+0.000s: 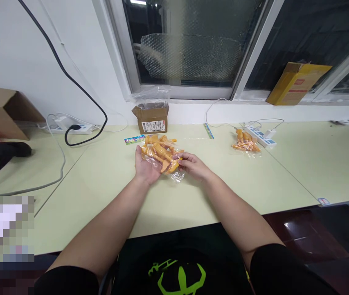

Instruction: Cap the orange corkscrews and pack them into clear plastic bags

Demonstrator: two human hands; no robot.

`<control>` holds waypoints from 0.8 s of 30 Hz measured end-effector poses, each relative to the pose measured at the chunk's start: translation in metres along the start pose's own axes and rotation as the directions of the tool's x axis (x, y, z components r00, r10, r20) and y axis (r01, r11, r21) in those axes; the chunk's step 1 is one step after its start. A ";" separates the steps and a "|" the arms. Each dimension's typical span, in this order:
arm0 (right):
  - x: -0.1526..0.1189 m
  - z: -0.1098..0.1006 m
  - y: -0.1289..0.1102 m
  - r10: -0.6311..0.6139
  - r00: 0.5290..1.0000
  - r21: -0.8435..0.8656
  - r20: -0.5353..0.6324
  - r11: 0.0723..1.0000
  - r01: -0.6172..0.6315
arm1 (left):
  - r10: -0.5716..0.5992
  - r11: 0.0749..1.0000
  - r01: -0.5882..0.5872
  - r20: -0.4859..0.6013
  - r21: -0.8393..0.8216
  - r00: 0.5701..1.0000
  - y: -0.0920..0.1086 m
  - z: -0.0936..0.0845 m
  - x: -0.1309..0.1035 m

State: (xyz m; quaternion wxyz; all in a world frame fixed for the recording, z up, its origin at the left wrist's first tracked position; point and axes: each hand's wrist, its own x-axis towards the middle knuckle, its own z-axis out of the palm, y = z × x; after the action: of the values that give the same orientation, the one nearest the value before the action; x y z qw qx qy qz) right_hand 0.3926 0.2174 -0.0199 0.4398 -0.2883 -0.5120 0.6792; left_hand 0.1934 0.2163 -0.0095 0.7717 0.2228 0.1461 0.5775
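A clear plastic bag of orange-yellow plastic toy pieces [163,152] is between my two hands over the middle of the table. My left hand [146,170] supports it from below and the left side, palm up, with the thumb along its edge; the other fingers are mostly hidden under the bag. On the right, my right hand [195,166] pinches the bag's side between thumb and fingers. The loose end of the film hangs toward me. Just behind the bag lies a colourful printed card strip [134,139].
A small open cardboard box [152,119] stands against the wall. Farther right lie another printed strip [208,131], a second bag of orange pieces [245,141] and a power strip [260,137]. Another power strip [84,129] with cables and a larger carton [1,108] are at left.
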 end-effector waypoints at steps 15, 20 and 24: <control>0.003 0.009 0.007 -0.168 0.960 -0.055 -0.223 0.986 0.159 | 0.092 0.995 -0.086 -0.101 0.058 0.991 -0.005 0.007 0.001; 0.002 0.015 0.006 -0.088 0.990 0.003 -0.111 0.996 0.088 | 0.063 0.996 -0.057 -0.081 0.072 0.995 -0.004 0.004 0.001; 0.000 0.017 0.002 0.008 0.999 0.089 -0.049 0.996 -0.004 | 0.007 0.999 -0.004 -0.067 0.045 0.998 -0.006 0.001 0.002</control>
State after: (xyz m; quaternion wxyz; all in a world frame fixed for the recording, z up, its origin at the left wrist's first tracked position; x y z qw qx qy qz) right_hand 0.3778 0.2099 -0.0164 0.4628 -0.2869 -0.4695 0.6951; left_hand 0.1993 0.2171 -0.0117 0.7597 0.2208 0.1842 0.5832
